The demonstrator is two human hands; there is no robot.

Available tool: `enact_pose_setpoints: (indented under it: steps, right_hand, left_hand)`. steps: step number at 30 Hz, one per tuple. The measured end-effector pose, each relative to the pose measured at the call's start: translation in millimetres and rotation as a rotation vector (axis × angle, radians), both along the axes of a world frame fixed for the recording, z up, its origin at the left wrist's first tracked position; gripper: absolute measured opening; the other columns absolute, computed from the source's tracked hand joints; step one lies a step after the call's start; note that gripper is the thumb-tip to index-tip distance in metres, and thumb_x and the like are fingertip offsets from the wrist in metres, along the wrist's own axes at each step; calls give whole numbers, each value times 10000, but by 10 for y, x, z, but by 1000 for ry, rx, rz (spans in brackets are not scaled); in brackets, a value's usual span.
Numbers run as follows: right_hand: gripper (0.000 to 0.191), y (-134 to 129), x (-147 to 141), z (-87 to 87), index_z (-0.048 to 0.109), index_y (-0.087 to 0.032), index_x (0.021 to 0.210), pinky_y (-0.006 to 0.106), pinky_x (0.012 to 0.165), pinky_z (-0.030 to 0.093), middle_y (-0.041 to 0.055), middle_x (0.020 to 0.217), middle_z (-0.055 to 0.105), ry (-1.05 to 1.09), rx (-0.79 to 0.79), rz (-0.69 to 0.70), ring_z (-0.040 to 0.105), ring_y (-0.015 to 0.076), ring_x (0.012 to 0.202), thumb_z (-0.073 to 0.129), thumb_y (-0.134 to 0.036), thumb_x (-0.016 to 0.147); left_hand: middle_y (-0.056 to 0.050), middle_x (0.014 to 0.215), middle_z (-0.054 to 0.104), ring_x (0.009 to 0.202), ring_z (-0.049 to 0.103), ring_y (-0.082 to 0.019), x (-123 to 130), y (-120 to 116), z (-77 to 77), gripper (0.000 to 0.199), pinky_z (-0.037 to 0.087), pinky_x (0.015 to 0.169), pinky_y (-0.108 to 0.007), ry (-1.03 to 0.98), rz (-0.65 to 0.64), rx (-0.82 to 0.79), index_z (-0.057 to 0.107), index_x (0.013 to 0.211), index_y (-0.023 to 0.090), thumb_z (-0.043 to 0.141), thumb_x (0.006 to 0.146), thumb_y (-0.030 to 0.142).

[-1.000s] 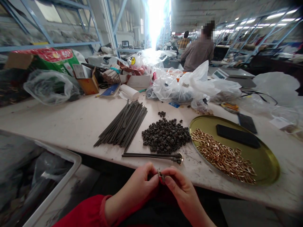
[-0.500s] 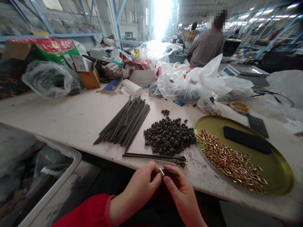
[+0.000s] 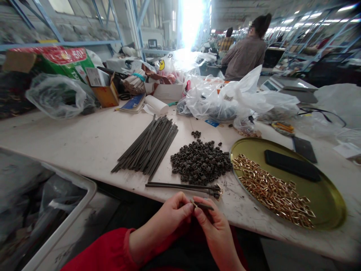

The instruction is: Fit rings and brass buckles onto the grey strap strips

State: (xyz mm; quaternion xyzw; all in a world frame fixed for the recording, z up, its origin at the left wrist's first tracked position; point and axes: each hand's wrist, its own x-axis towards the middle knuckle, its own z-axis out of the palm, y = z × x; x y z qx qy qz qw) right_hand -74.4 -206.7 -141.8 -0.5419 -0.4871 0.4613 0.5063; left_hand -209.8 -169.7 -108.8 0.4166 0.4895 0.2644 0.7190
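Both hands meet at the table's front edge, low in the view. My left hand [image 3: 173, 210] pinches a small gold buckle [image 3: 193, 203] between thumb and fingers. My right hand [image 3: 214, 222] grips a dark strap [image 3: 204, 206], its end at the buckle; whether it passes through is hidden by the fingers. Just beyond lie a few straps with gold buckles on their right ends [image 3: 218, 191]. Behind them are a heap of small dark loops [image 3: 200, 162] and a stack of loose dark straps [image 3: 146, 146]. Many gold buckles [image 3: 273, 192] lie to the right.
A round olive-gold tray [image 3: 335, 203] holds the buckles and a black phone-like slab [image 3: 291, 165]. Clear plastic bags [image 3: 225, 98] and boxes [image 3: 105, 92] line the table's back. A white bin [image 3: 90, 188] stands at lower left. One person [image 3: 245, 56] sits beyond.
The buckle has tilted between my fingers, and my thumbs have drawn closer together around it. The strap shows more on the right. The view has shifted slightly.
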Motion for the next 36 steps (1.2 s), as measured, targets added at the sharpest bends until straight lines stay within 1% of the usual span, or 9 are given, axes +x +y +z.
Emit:
enact_pose_setpoints:
  steps: [6, 13, 19, 23, 25, 27, 29, 31, 36]
  right_hand:
    - [219, -59, -13, -3, 664, -259, 1008, 312, 809, 516, 59, 1003, 618, -20, 51, -29, 570, 209, 986, 565, -299, 816]
    - [248, -110, -42, 24, 651, -267, 1054, 300, 811, 512, 58, 1037, 583, -1, 51, -46, 547, 205, 1008, 553, -302, 830]
    - [268, -153, -27, 48, 650, -266, 1056, 360, 858, 484, 67, 1055, 597, -25, 35, -53, 535, 226, 1025, 534, -361, 834]
    - [344, -171, 92, 103, 647, -276, 1068, 482, 1011, 310, 67, 1091, 636, -82, 15, -51, 446, 268, 1157, 441, -457, 861]
    - [357, -155, 143, 144, 669, -269, 1016, 496, 1026, 270, 64, 952, 687, -37, -28, -20, 477, 274, 1124, 460, -498, 837]
    - [328, -120, 163, 193, 685, -258, 919, 454, 938, 383, 44, 769, 684, 103, -80, 47, 581, 253, 933, 529, -516, 790]
    - [274, -77, 157, 241, 666, -246, 815, 366, 768, 481, 9, 682, 641, 282, -132, 128, 602, 199, 723, 629, -500, 719]
    - [265, -38, 141, 275, 623, -232, 734, 298, 652, 485, -12, 660, 610, 402, -181, 189, 575, 163, 642, 719, -459, 638]
    - [288, 13, 137, 249, 545, -214, 645, 252, 574, 439, -29, 624, 537, 433, -225, 261, 509, 135, 591, 756, -406, 602]
  left_hand:
    - [77, 496, 466, 378, 283, -37, -5, -54, 38, 425, 164, 399, -187, -227, 73, -163, 408, 679, 192, 705, 607, 488]
    - [79, 494, 457, 382, 274, -23, 43, -135, 51, 410, 134, 409, -185, -367, 114, -217, 406, 655, 179, 728, 629, 431]
    - [70, 489, 456, 482, 385, -54, 92, -166, 52, 491, 257, 496, -186, -329, 182, -130, 399, 594, 171, 776, 536, 481]
    - [71, 474, 445, 467, 365, -59, 57, -152, 130, 495, 255, 487, -197, -239, 141, -87, 407, 595, 177, 759, 533, 520]
    - [66, 482, 466, 469, 379, -62, 41, -150, 168, 474, 267, 488, -197, -207, 139, -72, 417, 607, 177, 754, 552, 506]
    - [55, 510, 504, 488, 412, -68, 38, -153, 192, 451, 283, 497, -196, -207, 153, -69, 429, 618, 174, 751, 567, 485]
    - [44, 541, 535, 521, 455, -80, 45, -154, 204, 433, 307, 516, -197, -223, 171, -71, 445, 625, 167, 758, 559, 460]
    - [44, 543, 541, 539, 482, -92, 52, -150, 201, 419, 329, 531, -201, -231, 175, -88, 462, 628, 162, 766, 536, 435]
    - [44, 564, 548, 524, 460, -88, 34, -139, 122, 345, 328, 515, -201, -168, 153, -99, 498, 666, 154, 721, 565, 397]
